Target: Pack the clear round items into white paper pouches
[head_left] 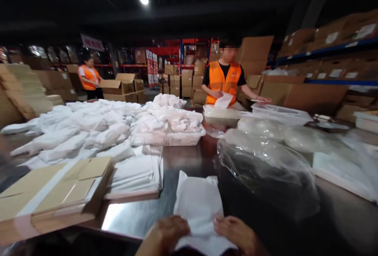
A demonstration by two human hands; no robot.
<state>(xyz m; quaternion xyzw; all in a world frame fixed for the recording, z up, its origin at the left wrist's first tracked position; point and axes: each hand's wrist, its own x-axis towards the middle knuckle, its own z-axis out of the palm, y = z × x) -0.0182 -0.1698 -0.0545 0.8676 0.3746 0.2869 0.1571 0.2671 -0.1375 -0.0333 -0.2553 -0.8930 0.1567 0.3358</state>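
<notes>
A white bag [199, 197] lies on the dark, shiny table near its front edge, its two far corners sticking up slightly. My left hand [168, 230] grips the near left side of this bag, fingers curled. On the opposite side, my right hand [236, 232] holds the edge with the thumb and fingertips on it. The bag's near end spreads out below my hands towards the bottom of the view. To the left sits a stack of flat white bags [136, 173].
Flattened cardboard [56, 189] bundled with white tape lies front left. Behind it are a heap of filled white bags [82, 126] and a white basket [183, 138]. Clear plastic bags [265, 161] cover the right. A co-worker [224, 76] in an orange vest stands across the table.
</notes>
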